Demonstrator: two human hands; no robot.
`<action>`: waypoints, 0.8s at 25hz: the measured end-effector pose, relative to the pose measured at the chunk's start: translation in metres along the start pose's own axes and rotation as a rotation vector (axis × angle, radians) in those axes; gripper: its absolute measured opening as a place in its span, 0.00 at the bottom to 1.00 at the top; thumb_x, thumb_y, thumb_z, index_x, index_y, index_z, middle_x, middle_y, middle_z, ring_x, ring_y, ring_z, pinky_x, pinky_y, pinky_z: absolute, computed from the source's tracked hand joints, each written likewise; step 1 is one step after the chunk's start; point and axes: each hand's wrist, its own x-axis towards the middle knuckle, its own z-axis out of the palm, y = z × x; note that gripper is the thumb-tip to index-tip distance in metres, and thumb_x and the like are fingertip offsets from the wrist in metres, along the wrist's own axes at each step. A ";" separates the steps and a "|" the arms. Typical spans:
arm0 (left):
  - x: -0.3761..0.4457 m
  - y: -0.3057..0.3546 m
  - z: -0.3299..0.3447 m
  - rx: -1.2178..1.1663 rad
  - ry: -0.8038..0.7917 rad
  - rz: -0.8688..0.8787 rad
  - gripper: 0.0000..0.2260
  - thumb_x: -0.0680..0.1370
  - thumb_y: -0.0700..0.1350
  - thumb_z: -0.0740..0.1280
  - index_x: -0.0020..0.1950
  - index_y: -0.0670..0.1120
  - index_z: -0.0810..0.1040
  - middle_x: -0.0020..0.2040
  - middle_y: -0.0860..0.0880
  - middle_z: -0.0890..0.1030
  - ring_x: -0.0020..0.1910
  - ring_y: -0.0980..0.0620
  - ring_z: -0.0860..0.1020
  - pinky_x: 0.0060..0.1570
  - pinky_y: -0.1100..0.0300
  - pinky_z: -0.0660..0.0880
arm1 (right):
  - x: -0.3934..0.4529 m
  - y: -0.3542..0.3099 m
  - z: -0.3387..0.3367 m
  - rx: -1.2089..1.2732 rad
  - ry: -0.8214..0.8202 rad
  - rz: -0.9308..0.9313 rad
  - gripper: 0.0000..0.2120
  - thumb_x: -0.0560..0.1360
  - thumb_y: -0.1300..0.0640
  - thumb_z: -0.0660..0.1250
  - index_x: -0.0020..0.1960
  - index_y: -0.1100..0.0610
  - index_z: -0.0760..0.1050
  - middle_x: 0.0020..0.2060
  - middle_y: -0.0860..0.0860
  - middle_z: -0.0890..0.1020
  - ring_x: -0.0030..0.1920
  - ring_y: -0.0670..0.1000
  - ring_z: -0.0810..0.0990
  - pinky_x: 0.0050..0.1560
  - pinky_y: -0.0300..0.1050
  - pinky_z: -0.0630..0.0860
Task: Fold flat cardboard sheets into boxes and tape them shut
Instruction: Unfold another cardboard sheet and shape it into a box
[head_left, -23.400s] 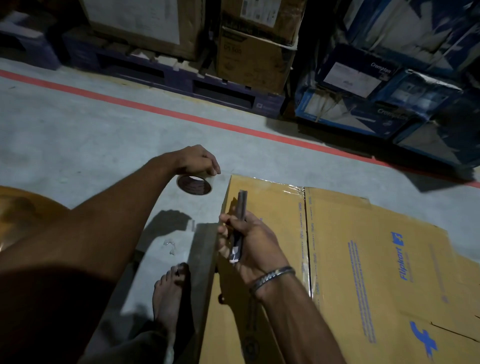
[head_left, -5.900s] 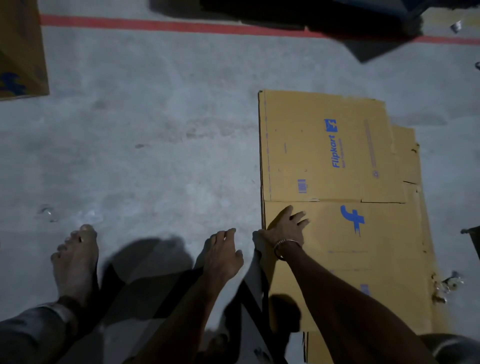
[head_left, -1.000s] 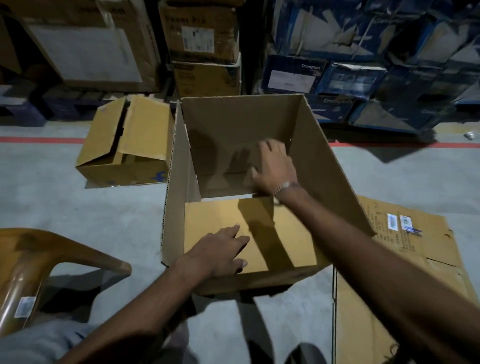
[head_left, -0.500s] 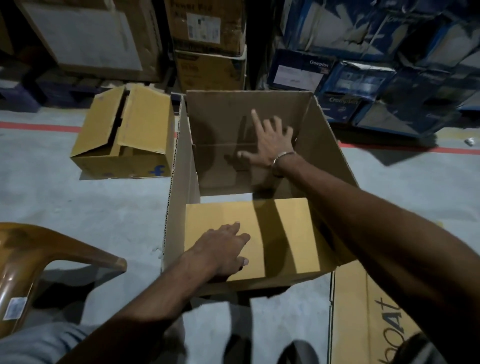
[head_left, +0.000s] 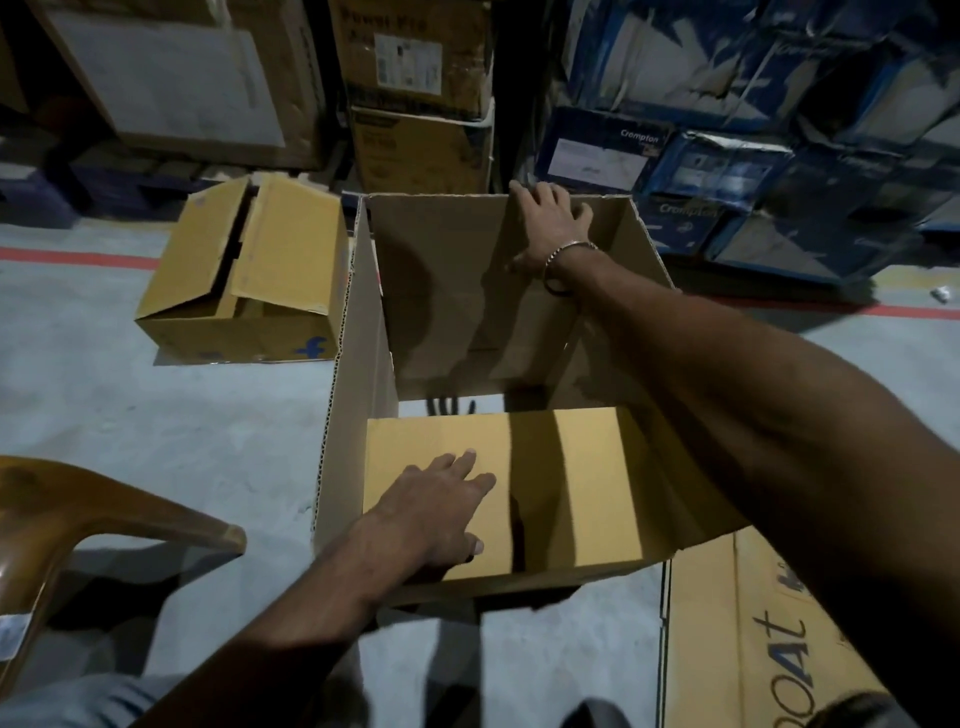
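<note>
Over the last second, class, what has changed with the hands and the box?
The right hand climbed from low inside the box to the far flap's top edge. The left hand stayed flat on the near flap.

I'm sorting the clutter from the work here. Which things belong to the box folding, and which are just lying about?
Job in hand:
open box, left hand on its near flap, right hand at its far wall;
folded box;
flat sheet.

Lying about:
chair;
stacked cartons;
blue boxes.
</note>
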 end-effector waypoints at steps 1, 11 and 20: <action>0.000 -0.001 -0.002 0.004 -0.009 0.006 0.37 0.80 0.57 0.69 0.84 0.52 0.54 0.86 0.45 0.47 0.84 0.42 0.51 0.77 0.40 0.62 | -0.004 0.002 0.005 -0.033 0.071 -0.031 0.48 0.72 0.53 0.79 0.83 0.48 0.54 0.79 0.55 0.61 0.80 0.61 0.56 0.76 0.72 0.54; 0.004 0.001 0.002 0.026 -0.027 -0.008 0.34 0.82 0.59 0.64 0.84 0.51 0.55 0.85 0.44 0.45 0.84 0.42 0.50 0.77 0.40 0.62 | -0.134 0.043 0.108 -0.045 -0.229 -0.384 0.37 0.79 0.26 0.50 0.81 0.45 0.62 0.79 0.51 0.66 0.76 0.55 0.64 0.70 0.60 0.70; -0.015 0.013 -0.043 0.226 0.354 -0.174 0.30 0.83 0.63 0.59 0.83 0.53 0.58 0.85 0.43 0.53 0.84 0.42 0.50 0.81 0.39 0.52 | -0.183 0.008 0.167 0.029 -0.177 -0.122 0.36 0.81 0.31 0.34 0.84 0.46 0.42 0.84 0.52 0.44 0.83 0.55 0.42 0.79 0.68 0.48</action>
